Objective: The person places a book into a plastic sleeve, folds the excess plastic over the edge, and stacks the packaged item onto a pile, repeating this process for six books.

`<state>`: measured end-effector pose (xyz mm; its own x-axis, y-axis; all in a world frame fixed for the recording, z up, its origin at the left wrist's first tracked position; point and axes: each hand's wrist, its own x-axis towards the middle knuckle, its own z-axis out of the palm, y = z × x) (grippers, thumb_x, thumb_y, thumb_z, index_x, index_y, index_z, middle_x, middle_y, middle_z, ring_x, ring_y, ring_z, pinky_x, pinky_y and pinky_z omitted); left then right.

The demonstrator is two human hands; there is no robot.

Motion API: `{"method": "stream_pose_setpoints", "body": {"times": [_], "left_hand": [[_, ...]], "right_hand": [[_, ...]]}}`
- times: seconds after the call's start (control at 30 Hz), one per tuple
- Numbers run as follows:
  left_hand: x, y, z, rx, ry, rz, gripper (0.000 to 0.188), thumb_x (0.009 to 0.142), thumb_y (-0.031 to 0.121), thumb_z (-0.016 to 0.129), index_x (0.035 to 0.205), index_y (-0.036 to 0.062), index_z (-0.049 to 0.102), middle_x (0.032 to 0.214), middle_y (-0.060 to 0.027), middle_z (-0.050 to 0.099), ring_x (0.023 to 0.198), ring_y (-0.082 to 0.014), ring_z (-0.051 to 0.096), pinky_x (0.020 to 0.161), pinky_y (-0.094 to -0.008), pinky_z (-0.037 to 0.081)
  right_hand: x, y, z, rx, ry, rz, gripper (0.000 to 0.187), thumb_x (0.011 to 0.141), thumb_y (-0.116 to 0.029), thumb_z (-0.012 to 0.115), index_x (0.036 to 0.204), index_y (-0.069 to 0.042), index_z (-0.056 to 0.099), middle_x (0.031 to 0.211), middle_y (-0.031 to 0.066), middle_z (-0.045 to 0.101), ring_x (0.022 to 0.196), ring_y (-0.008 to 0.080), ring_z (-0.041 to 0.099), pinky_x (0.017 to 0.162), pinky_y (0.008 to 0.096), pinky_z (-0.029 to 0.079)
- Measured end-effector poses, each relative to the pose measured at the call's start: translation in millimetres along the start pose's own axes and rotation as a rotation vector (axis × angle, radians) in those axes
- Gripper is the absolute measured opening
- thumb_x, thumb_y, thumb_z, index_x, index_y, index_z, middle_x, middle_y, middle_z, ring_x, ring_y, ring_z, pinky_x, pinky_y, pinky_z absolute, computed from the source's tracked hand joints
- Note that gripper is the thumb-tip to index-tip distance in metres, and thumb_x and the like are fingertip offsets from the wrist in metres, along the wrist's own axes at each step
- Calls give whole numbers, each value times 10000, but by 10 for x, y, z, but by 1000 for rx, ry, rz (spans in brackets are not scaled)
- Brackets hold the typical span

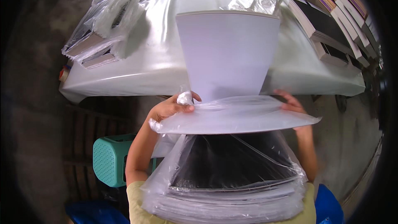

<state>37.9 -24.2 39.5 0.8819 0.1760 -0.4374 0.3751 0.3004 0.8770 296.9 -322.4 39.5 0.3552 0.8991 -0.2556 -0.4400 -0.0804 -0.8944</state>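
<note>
In front of me is a clear plastic bag [236, 118] with a flat white sheet showing through it. At its left end my left hand [174, 105] is closed on the bag, thumb on top and crumpled film bunched at the fingers. My right hand [296, 110] grips the other end; one finger is raised off the film, and the thumb is hidden. A thick stack of white sheets [230, 54] lies on the table just beyond, its near edge meeting the bag. Closer to my body, a pile of clear bags [232, 205] carries a black panel [234, 161] under film.
A pale sheet covers the table [149, 66]. Plastic-wrapped bundles [107, 25] lie at its left, stacked boards and boxes [331, 29] at its right. Crumpled film [255, 2] sits behind the white stack. A green stool [110, 159] stands at lower left, with blue objects [329, 205] low down.
</note>
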Motion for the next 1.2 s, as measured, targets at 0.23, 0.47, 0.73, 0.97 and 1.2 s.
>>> {"method": "stream_pose_setpoints", "body": {"times": [0.23,0.47,0.73,0.97,1.2], "left_hand": [[413,-1122,-260,-82,410,-71,429,750,293,662,1058,40,502,856,-52,544,784,-150,517,690,-288,425],[761,-1673,-853,298,606,123,287,799,160,589,1043,17,539,864,-43,572,761,-123,495,682,-272,414],[-115,466,218,-35,174,692,850,740,634,457,1373,193,100,1323,-145,307,1082,-266,406,841,-400,397],[40,603,659,-261,-171,685,1101,578,564,706,1363,60,122,1236,-112,415,1067,-187,454,872,-316,401],[46,461,752,-359,262,540,279,770,124,652,997,39,513,920,-21,558,875,-107,521,762,-273,422]], "right_hand": [[653,1567,-815,-44,210,213,298,784,-135,621,1063,-78,533,848,15,574,768,74,534,663,229,443],[870,1295,-797,-585,351,70,174,757,-129,637,899,-45,579,772,8,568,748,78,526,674,235,431],[638,-584,865,-953,-189,-488,311,659,-111,724,921,-60,567,802,-2,551,757,91,504,699,240,410],[839,-460,1885,-735,26,-900,199,688,-124,690,820,-53,559,645,43,548,621,160,526,688,303,400],[874,-403,1578,-1136,329,-882,179,765,-255,627,747,-88,563,498,11,492,462,163,429,766,370,256]]}}
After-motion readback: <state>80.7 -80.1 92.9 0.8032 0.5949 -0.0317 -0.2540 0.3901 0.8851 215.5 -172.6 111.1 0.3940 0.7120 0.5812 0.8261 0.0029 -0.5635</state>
